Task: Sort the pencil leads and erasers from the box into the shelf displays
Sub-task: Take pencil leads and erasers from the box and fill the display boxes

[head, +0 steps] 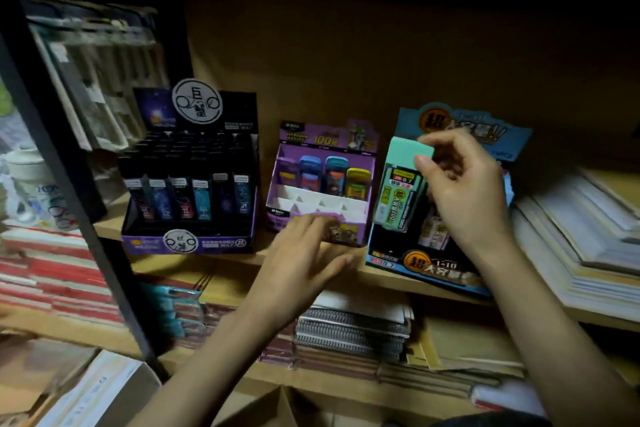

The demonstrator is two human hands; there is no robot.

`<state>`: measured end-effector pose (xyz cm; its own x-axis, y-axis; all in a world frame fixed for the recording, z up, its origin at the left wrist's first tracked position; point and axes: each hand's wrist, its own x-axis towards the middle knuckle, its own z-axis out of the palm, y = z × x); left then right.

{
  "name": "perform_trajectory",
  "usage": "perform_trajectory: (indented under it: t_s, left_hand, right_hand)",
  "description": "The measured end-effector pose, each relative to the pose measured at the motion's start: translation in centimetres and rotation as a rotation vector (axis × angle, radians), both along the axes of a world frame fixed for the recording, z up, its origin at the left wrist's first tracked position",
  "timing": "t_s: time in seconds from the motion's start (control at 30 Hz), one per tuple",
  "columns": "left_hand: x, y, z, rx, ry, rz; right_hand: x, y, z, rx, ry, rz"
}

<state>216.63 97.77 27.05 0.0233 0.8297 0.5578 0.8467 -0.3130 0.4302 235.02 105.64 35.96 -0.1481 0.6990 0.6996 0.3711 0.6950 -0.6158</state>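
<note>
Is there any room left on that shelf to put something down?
Empty: the white front slots of the purple display, and a thin strip of shelf before it, between the black display and blue display, where the left hand reaches. Crowded: the blue display's pocket, where the right hand pinches a mint-green lead case, and the paper stacks rightward.

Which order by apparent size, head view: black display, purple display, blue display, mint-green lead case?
1. Tie: black display and blue display, too close to rank; the right hand hides part of the blue one.
2. purple display
3. mint-green lead case, smallest
</note>
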Motion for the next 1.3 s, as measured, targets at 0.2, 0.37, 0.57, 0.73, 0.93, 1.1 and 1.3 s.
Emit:
perform_trajectory:
  t_s: [0.2,0.37,0.57,0.73,0.93,1.1,1.3]
  left_hand:
    - [2.5,2.4,-1.9,0.035,0.184,-0.025]
    - [3.1,3.1,-2.9,-0.037,-0.015,0.005]
    - [4.2,3.4,-3.8,-0.071,-0.245,-0.018]
    - [4.2,3.5,-3.7,-0.086,-0.29,-0.013]
    - [4.1,3.1,-3.1,-0.138,-0.277,-0.034]
    - [2.7,-0.4,-2.7,-0.062,-0.275,-0.021]
    - [-2.6,-8.8,-8.1,-0.246,-0.216,0.047]
  right_hand:
    - [1.4,1.3,-2.3,0.115,-0.218,-0.075]
    - [1.5,1.6,-3.2,0.146,-0.26,-0.005]
    - [1.0,1.7,-3.5,0.215,-0.276,-0.056]
    - [0.8,2.4,-3.8,0.299,-0.459,-0.289]
    - [1.0,2.6,-4.2,0.223,-0.509,-0.253]
    - [1.0,0.6,-3.2,0.272,-0.457,-0.209]
    - [0.1,-3.7,-6.2,0.024,-0.674,0.324]
